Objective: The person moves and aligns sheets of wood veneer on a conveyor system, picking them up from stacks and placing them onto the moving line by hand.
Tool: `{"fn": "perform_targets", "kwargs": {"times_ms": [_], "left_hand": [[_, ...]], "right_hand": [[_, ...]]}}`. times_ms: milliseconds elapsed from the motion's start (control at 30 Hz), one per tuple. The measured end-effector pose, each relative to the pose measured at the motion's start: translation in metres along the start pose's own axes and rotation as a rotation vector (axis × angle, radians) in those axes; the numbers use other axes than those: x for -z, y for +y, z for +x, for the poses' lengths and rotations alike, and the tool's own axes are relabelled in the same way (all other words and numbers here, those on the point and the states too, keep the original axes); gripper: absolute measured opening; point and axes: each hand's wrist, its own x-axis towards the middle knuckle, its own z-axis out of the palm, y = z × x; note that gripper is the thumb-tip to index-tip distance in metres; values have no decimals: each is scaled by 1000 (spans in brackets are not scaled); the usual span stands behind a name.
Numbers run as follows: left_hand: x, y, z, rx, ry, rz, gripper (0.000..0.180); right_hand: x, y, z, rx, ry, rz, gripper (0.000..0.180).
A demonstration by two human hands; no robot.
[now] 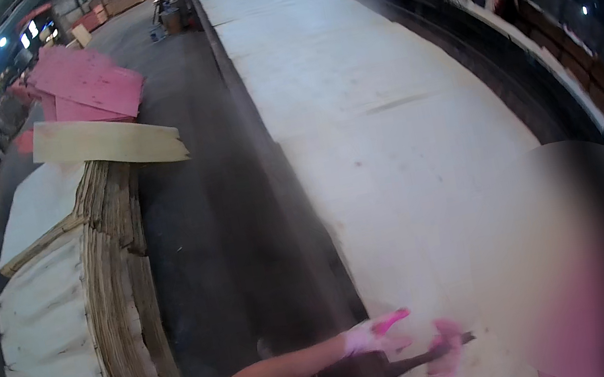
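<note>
Two pink-gloved hands worked at the near edge: the left hand (372,335) lay spread, fingers loose, on the pale veneer sheet (389,133), and the right hand (446,353) was clenched around a dark stick-like tool (418,363) just beside it. That sheet ran long and flat down the counter (261,139), seemingly laid already. Left of the aisle, a tall veneer stack (77,309) waited, pink boards (90,84) beyond.

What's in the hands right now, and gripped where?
Right hand grips a dark stick-like tool near its right end. Left hand rests on the pale veneer sheet, holding nothing visible.
</note>
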Motion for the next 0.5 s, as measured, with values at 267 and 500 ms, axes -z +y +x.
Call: {"fn": "perform_targets", "kwargs": {"times_ms": [267,500], "left_hand": [[179,87,-209,280,239,-298,30],[345,124,-253,374,248,161,50]], "right_hand": [[-342,57,-71,-293,-567,212,45],[-495,111,-27,-636,-587,235,42]]}}
